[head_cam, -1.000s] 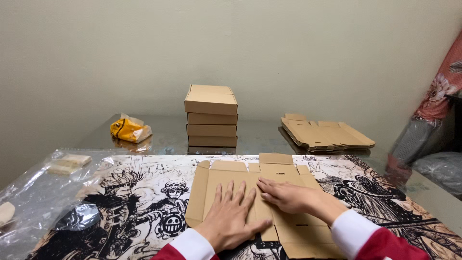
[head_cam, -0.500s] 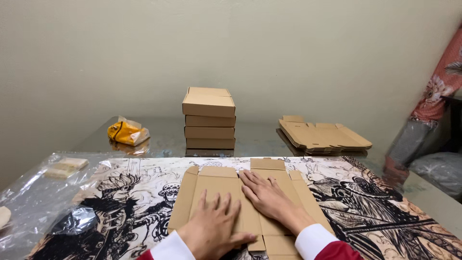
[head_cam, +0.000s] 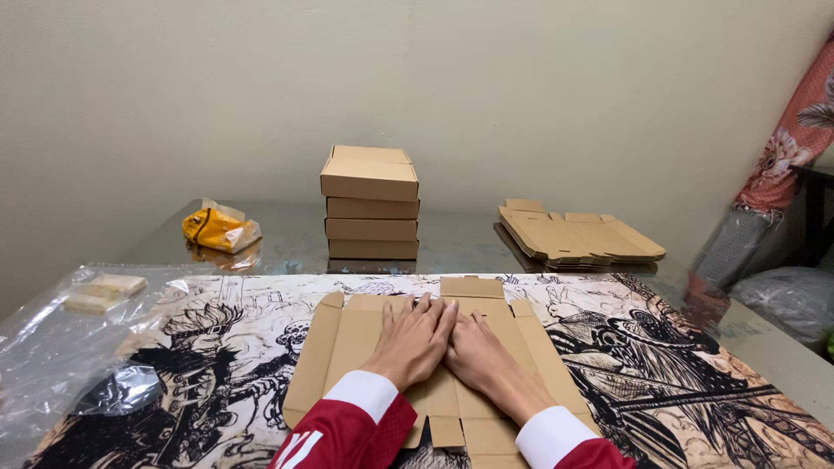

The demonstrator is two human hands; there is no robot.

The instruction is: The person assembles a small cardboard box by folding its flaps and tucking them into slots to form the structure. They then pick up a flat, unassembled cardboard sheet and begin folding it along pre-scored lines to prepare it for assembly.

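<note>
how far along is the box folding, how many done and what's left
Done: four closed cardboard boxes sit stacked at the back of the table. In hand: the left hand and right hand press flat, side by side, on one unfolded box blank lying on the printed mat; none of its flaps is raised. Left: that blank, plus a pile of flat blanks at back right.
</note>
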